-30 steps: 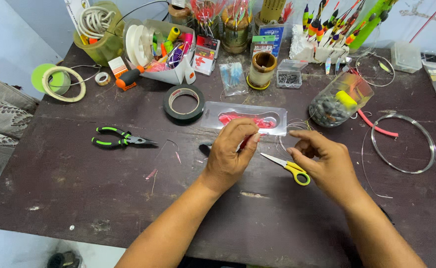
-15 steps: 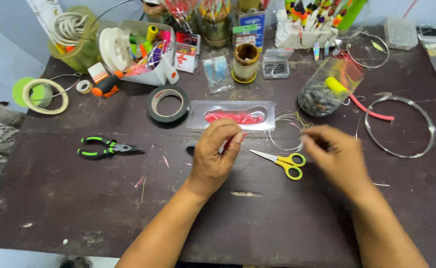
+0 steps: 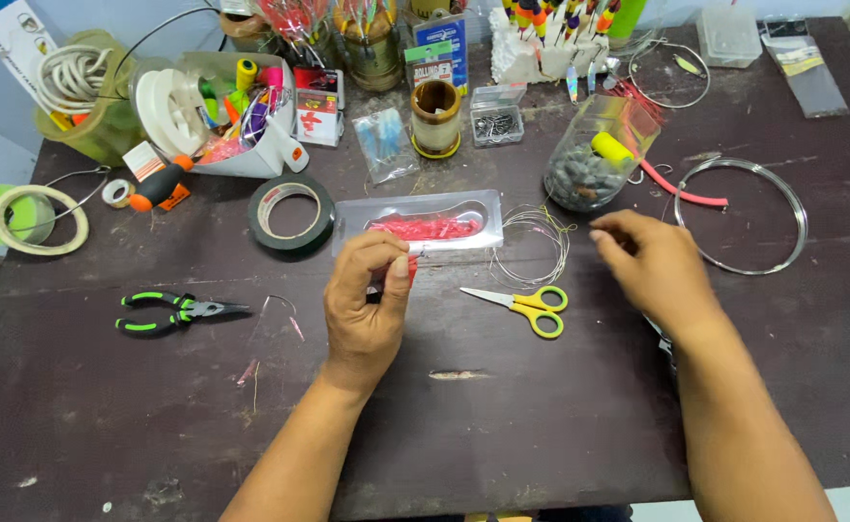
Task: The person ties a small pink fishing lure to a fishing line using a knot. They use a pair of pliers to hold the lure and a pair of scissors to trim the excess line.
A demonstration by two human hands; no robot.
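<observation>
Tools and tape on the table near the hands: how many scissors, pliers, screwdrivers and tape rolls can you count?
Scissors: 1, yellow grip.
Pliers: 1, green and black grip.
Screwdriver: 1, orange and black.
Tape rolls: 3, a black one, a pale one and a tiny one.
Total: 6.

right hand point(image 3: 659, 275) now farther from left hand point(image 3: 367, 300)

One head camera looks steeply down, close over the dark table point(image 3: 541, 425).
</observation>
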